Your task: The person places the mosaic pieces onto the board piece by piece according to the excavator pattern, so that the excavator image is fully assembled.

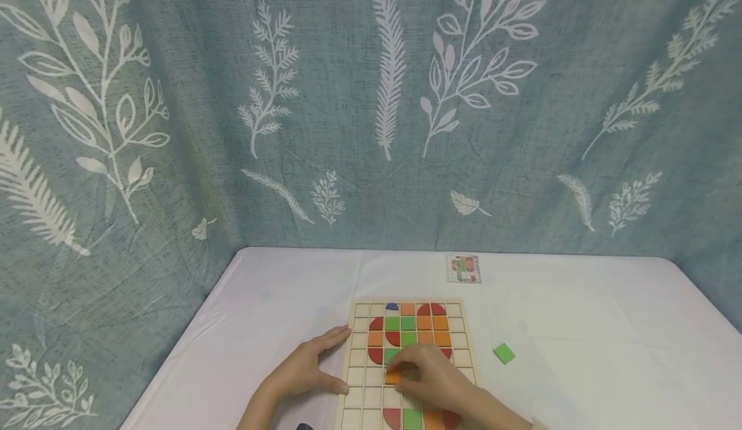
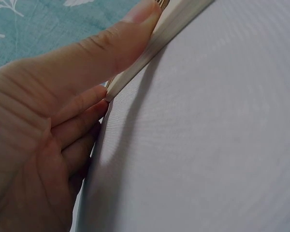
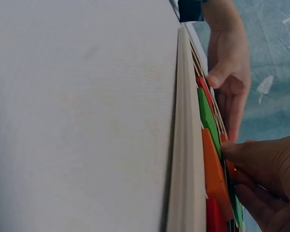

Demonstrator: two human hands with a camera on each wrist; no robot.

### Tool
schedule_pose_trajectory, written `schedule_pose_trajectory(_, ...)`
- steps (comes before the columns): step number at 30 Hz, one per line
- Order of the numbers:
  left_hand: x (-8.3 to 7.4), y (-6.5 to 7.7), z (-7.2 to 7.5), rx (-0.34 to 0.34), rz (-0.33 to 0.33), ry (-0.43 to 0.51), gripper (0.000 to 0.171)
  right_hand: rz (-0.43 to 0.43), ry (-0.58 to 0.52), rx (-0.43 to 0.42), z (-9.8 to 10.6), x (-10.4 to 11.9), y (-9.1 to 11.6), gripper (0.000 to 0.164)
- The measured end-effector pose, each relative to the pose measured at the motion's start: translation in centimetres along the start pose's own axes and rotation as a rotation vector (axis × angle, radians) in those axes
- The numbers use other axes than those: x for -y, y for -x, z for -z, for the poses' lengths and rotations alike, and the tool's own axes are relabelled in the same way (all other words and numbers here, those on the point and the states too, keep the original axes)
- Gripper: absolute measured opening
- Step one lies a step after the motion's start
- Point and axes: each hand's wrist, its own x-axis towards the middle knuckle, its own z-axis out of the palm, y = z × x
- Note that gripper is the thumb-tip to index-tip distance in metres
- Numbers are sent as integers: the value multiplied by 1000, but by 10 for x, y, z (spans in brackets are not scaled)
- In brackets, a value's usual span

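A pale wooden grid board (image 1: 373, 376) lies on the table, partly filled with red, green and orange pieces. Over its middle, my right hand (image 1: 431, 375) pinches an orange square tile (image 1: 393, 377) between thumb and fingers, close above a cell. Several placed pieces are hidden beneath that hand. Along the board's left edge rests my left hand (image 1: 304, 365), thumb and fingers spread apart, touching the rim. The left wrist view shows that thumb (image 2: 101, 48) against the board's side. Near the top row sits a blue rounded piece (image 1: 391, 306).
A loose green square tile (image 1: 504, 353) lies on the white tablecloth (image 1: 580, 327) to the right of the board. Behind the board is a small pattern card (image 1: 464, 268) with a coloured design. A blue-green curtain (image 1: 348, 114) with white leaf prints hangs behind the table.
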Motion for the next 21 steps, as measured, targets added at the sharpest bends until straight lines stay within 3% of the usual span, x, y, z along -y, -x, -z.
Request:
schedule_pose_trajectory(10,0,1,0,-3,13,6,97,11,52,13,-1,3,3,20)
schedule_pose_trajectory(16,0,1,0,-5,3,3,97,75,60,4,2,4,7,19)
schedule_pose_trajectory(21,0,0,-1,-4,6,3,97,63,-51,-64,9,5,13,15)
